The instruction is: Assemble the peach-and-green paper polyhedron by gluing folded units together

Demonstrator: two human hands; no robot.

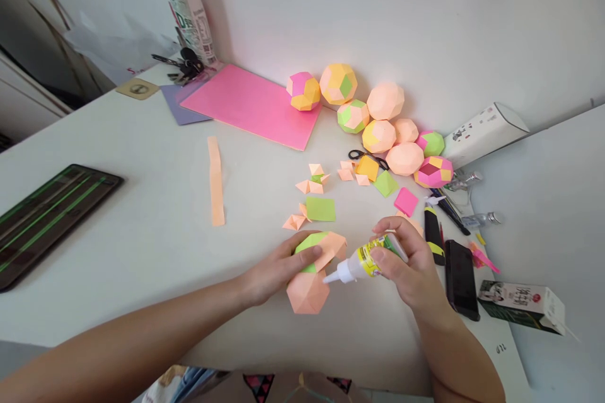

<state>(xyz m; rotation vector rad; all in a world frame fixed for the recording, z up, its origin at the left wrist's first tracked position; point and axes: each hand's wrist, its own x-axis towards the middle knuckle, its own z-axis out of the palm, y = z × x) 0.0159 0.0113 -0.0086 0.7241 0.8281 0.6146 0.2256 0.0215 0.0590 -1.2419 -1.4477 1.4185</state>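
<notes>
My left hand (276,269) lies on a part-built paper polyhedron (309,286), peach with a green face, and holds it down on the white table (142,239). My right hand (409,264) is closed round a small glue bottle (366,260) with a yellow label. Its white nozzle points left and touches the paper shape near my left fingers. Small folded peach, green and yellow paper pieces (314,198) lie just behind the hands.
Several finished paper balls (385,129) sit along the wall, with scissors (366,157) in front. A pink sheet (253,104), a peach strip (216,179), a bottle (186,6), keys, a dark tray (47,214), a phone (460,277), a marker and a carton (520,305) surround the workspace.
</notes>
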